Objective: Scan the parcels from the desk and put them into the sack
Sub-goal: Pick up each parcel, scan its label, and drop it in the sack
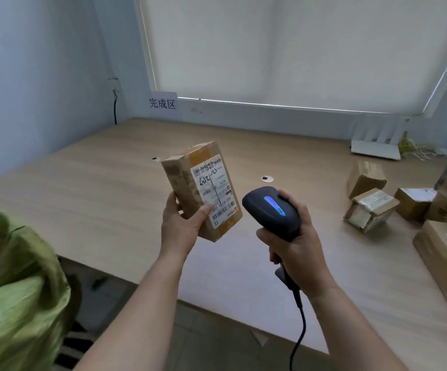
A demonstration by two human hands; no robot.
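Thumb of my left hand (181, 223), which grips the parcel (203, 190) above the bench (96, 188), may cover its barcode. My right hand (294, 236), wrapped round the scanner (272, 210), could misread; the sack (21, 285) waits off the left edge.

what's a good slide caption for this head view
Left hand holds a labelled parcel up to the scanner gripped in the right hand.

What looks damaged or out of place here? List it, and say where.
One small parcel at the right of the desk sits tilted among the others, its side torn open and pale inside. The parcel gripped by the left hand has wrinkled tape, though its label is whole. The scanner in the right hand looks normal.
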